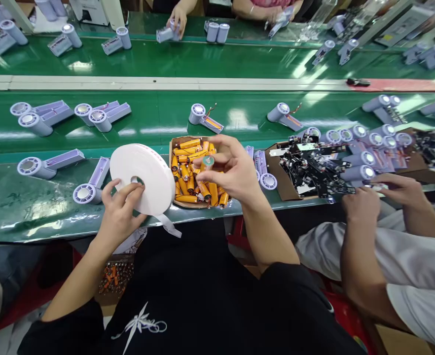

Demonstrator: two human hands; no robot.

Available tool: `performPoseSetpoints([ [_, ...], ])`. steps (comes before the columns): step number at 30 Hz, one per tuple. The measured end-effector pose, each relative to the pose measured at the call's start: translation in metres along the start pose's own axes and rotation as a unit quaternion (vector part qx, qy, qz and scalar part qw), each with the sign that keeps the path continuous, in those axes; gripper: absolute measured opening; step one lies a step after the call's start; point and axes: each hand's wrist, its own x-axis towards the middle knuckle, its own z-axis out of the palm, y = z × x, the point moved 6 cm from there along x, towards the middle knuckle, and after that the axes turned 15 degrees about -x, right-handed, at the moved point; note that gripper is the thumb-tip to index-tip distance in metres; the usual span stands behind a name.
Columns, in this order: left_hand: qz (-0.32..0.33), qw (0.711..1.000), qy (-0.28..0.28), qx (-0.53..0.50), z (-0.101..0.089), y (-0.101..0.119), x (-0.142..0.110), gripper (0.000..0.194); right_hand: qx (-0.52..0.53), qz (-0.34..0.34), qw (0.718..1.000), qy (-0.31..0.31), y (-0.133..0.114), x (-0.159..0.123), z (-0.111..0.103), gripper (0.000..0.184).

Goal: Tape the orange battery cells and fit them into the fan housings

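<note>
One bare left hand (pixel 123 202) is gripping a flat, disc-shaped tape roll (pixel 153 170), its fingers bending over the smooth white face beside the small round core hole, while a limp loose strip (pixel 170 227) is drooping past the near edge of the glossy green counter (pixel 28 212). The right hand (pixel 235 170) is pinching a small cylindrical cell (pixel 207 161) — thumb below, fingertips above — with its dull green round end showing, and is holding it over a cardboard box (pixel 193 205). That box is sitting near the same edge, carrying a heap of shiny orange cylinders (pixel 188 167) and thin dark wires. Toward the counter's left end, two lavender plastic fans (pixel 36 167) with round, ribbed heads and straight, trough-like handles are lying near the roll.
</note>
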Motion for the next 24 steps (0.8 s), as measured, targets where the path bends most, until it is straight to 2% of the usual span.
performPoseSetpoints([
  [5, 0.026, 0.999, -0.017, 0.026, -0.001, 0.011, -0.002, 0.083, -0.156, -0.019, 0.988, 0.004, -0.020, -0.011, -0.002, 0.055],
  [10, 0.039, 0.998, -0.019, 0.045, 0.001, 0.020, 0.003, 0.085, -0.228, -0.018, 0.973, -0.019, -0.020, -0.014, 0.018, 0.045],
  [14, 0.056, 0.995, 0.009, 0.082, -0.007, 0.028, 0.008, 0.080, -0.179, -0.047, 0.983, -0.013, -0.012, -0.020, 0.020, 0.049],
  [18, 0.057, 0.992, 0.040, 0.104, -0.009, 0.040, 0.014, 0.073, 0.015, -0.024, 0.999, -0.023, 0.009, -0.026, 0.032, 0.059],
  [19, 0.052, 0.991, 0.052, 0.112, -0.006, 0.045, 0.016, 0.071, 0.073, -0.013, 0.997, 0.004, 0.013, -0.028, 0.039, 0.061],
  [21, 0.023, 0.987, 0.090, 0.129, 0.002, 0.058, 0.016, 0.068, 0.165, 0.004, 0.980, 0.113, 0.019, -0.034, 0.052, 0.068],
  [23, -0.011, 0.984, 0.117, 0.133, 0.013, 0.071, 0.010, 0.068, 0.202, 0.019, 0.951, 0.234, 0.025, -0.043, 0.059, 0.072],
  [24, -0.014, 0.985, 0.116, 0.129, 0.018, 0.078, 0.003, 0.068, 0.201, 0.023, 0.942, 0.269, 0.028, -0.047, 0.057, 0.072],
])
